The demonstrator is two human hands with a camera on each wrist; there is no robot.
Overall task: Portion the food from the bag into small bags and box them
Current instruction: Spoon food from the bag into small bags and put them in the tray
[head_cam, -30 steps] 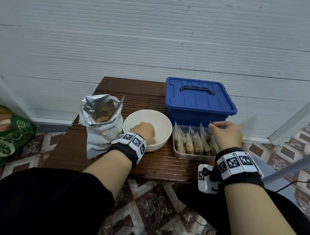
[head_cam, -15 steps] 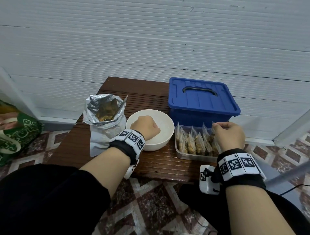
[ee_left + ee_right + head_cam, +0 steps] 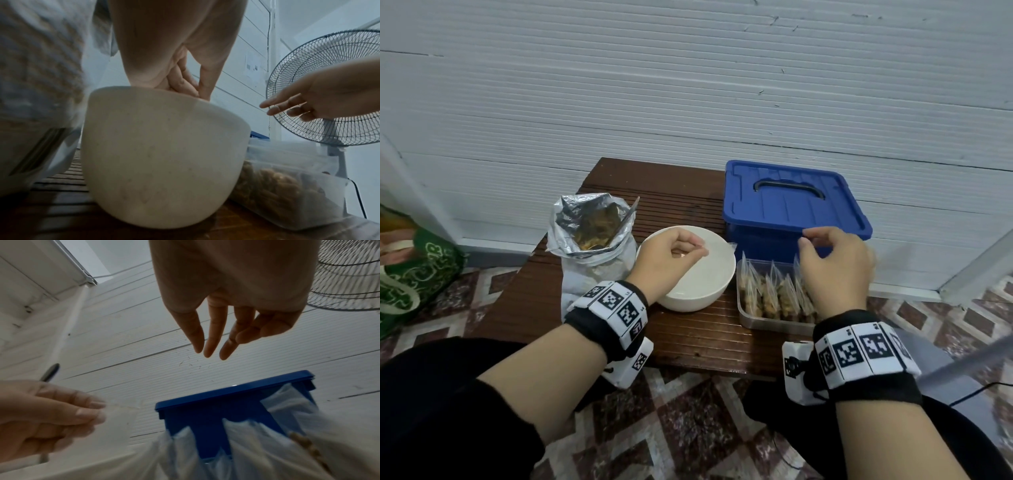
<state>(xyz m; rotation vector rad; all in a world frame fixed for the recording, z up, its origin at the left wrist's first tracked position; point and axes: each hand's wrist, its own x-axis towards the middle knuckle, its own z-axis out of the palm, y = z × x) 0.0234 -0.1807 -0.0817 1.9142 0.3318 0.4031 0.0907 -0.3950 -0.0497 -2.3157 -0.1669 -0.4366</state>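
Inventory of dark brown slatted wooden desk (image 3: 681, 339): crinkled silver foil food bag (image 3: 595, 236), open-mouthed and upright at the left edge, brown food visible inside; round white ceramic bowl (image 3: 698, 291) at the centre, touching or just beside the foil bag; clear rectangular plastic box (image 3: 767, 320) near the front right corner, holding a row of small clear zip bags (image 3: 770, 291) filled with brown food and standing upright; blue lidded plastic storage bin (image 3: 791, 202) with a dark handle at the back right corner, lid on, just behind the clear box. Left hand (image 3: 671, 253): raised above the bowl, fingertips pinching the edge of an empty small clear bag (image 3: 121, 417), as the right wrist view shows; a second ago this hand was lower, down in the bowl, so the empty bag appears to have been lifted from there. Right hand (image 3: 835, 263): fingers relaxed and spread, holding nothing, hovering above the filled bags in front of the bin; a second ago it sat curled down among the bag tops, so it has let go and lifted. Meaning for the task, as a judgement: one portion appears just seated in the box, and another cycle is opening, with the right hand free to help open the empty bag. Off desk: green patterned bag (image 3: 410, 270) on tiled floor, left; grey wire-guard fan (image 3: 329, 91), right.
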